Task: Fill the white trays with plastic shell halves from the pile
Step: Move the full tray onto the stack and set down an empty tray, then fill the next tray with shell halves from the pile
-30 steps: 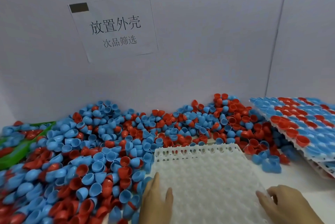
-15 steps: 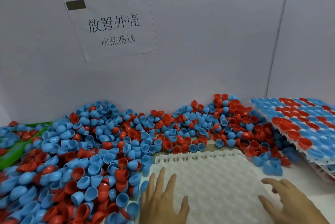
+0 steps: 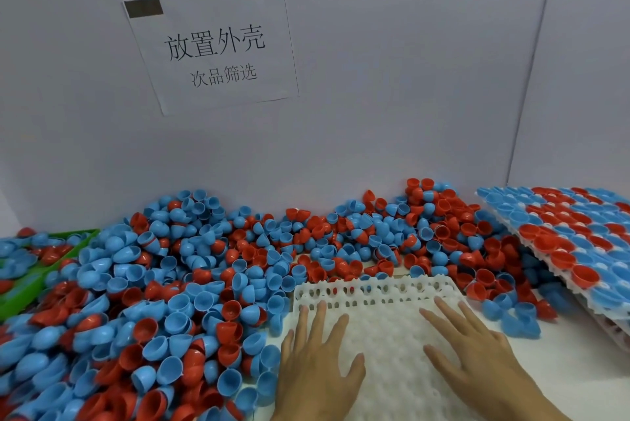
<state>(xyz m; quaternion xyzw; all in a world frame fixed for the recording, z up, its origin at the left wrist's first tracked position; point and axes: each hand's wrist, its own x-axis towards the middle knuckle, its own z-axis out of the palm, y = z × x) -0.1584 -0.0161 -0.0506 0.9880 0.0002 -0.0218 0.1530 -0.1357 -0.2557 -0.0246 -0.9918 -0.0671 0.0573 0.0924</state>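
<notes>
1. both your hands lie flat on the empty white tray, fingers straight and spread, gripping nothing.
2. your left hand presses the tray's left part, its fingertips close to the far rim, its outer edge near the tray's left side.
3. your right hand rests on the tray's right part, fingers pointing up and to the left.
4. the tray sits right in front of you on the white table, its cells showing no shells.
5. the pile of shell halves, blue and red, spreads along the tray's left side and past its far edge up to the wall; some shells touch the tray's left rim.
6. at right, a filled tray holds blue and red halves in rows and leans tilted over the pile's edge.
7. at far left, a green bin holds more shells.
8. a paper sign with printed characters hangs on the wall.
</notes>
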